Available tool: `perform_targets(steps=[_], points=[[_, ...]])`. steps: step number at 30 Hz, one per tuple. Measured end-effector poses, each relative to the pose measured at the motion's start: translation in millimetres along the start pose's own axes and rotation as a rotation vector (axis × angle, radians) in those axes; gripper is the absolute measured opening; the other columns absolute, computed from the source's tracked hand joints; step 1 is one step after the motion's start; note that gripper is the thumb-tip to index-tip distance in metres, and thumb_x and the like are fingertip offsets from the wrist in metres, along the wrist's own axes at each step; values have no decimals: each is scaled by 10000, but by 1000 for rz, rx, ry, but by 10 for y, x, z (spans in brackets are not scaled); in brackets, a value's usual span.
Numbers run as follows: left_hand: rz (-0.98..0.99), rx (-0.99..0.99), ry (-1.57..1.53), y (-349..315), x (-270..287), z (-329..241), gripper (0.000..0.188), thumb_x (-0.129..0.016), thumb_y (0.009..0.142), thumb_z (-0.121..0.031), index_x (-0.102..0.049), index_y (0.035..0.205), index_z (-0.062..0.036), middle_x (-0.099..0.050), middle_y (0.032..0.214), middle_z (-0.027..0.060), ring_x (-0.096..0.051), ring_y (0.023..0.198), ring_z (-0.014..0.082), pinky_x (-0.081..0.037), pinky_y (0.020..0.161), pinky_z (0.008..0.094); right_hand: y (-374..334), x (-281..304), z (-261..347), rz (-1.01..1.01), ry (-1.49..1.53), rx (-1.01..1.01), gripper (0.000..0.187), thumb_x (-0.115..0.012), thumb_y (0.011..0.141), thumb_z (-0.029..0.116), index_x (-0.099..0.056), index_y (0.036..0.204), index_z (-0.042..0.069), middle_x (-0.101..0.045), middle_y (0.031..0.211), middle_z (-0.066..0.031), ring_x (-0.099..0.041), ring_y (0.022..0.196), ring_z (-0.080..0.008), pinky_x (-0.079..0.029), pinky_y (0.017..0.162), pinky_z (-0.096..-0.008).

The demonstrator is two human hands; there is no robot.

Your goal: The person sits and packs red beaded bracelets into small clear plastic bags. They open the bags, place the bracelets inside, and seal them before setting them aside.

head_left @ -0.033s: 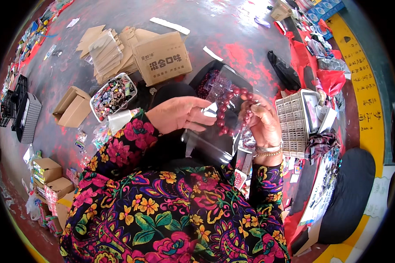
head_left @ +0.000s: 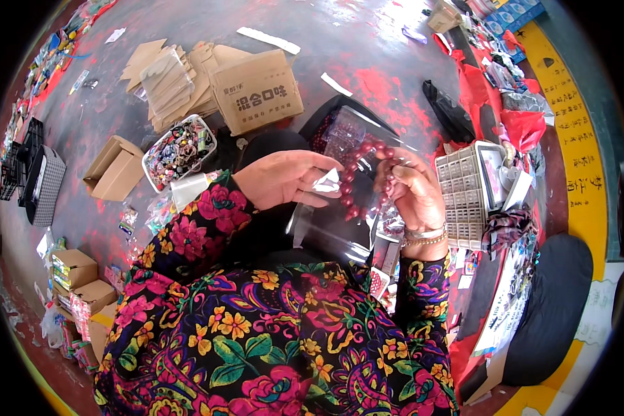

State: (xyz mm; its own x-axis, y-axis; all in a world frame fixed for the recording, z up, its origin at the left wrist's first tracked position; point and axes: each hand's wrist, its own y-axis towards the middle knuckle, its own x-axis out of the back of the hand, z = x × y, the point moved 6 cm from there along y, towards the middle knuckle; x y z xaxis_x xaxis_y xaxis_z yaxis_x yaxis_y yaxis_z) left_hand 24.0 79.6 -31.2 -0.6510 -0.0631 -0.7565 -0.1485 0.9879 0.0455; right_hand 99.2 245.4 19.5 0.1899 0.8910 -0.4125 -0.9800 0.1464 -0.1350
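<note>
Between my hands hangs a string of dark red round beads [head_left: 349, 186], slightly blurred. My right hand [head_left: 417, 197] has its fingers closed on the bead string at its right side. On the left, my left hand [head_left: 284, 179] pinches a small crumpled white piece [head_left: 328, 182] between thumb and fingers; whether it is paper or film I cannot make out. A clear plastic sheet or bag [head_left: 319, 225] with bright reflections lies below the beads, over my lap. Behind the beads, a black container [head_left: 378, 123] holds more dark red beads in clear wrapping.
A white basket [head_left: 213, 148] of hair ties and trinkets stands left, beside an open cardboard box [head_left: 118, 173]. Ahead are a closed carton [head_left: 256, 93] and flattened cardboard [head_left: 194, 76]. A white plastic crate [head_left: 457, 201] is close to my right hand.
The bead string has swung slightly left and down. The white piece at my left fingers shows a more crumpled shape. Both hands have shifted only a little.
</note>
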Motion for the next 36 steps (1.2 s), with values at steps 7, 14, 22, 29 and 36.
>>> perform_targets(steps=[7, 14, 22, 29, 36], points=[[-263, -18, 34, 99, -54, 57, 281, -468, 920, -149, -492, 1136, 29, -606, 1030, 161, -604, 926, 241, -480, 790, 360, 138, -90, -152, -87, -163, -50, 222, -628, 825, 138, -590, 1006, 15, -621, 822, -10, -558, 695, -68, -435, 611, -188], [-349, -106, -61, 43, 53, 14, 300, -482, 925, -198, -486, 1143, 8, -589, 1046, 127, -586, 933, 192, -481, 815, 331, 77, -17, -390, -174, -270, -45, 114, -637, 803, 96, -626, 887, 20, -615, 753, 3, -551, 675, -61, -401, 582, -167], [-305, -77, -79, 88, 40, 147, 320, -454, 935, -190, -470, 1192, -1, -568, 1099, 108, -567, 953, 183, -463, 794, 336, 45, -83, -386, -220, -426, 10, 25, -624, 789, 19, -617, 806, 2, -600, 711, -1, -532, 646, -49, -406, 582, -168], [-311, -22, -91, 103, 4, 216, 296, -533, 887, -123, -499, 1158, -10, -574, 1036, 92, -582, 923, 190, -491, 814, 338, 37, -199, -370, -178, -616, 67, 17, -612, 793, -9, -602, 780, -13, -614, 698, -8, -579, 642, -64, -450, 583, -182], [-373, 20, -129, 91, 45, 226, 222, -610, 823, -101, -546, 1027, -39, -604, 924, 69, -601, 849, 178, -500, 765, 339, 27, -146, -415, -183, -529, 59, 74, -640, 771, -31, -644, 840, -3, -618, 749, 5, -542, 674, -44, -435, 607, -167]])
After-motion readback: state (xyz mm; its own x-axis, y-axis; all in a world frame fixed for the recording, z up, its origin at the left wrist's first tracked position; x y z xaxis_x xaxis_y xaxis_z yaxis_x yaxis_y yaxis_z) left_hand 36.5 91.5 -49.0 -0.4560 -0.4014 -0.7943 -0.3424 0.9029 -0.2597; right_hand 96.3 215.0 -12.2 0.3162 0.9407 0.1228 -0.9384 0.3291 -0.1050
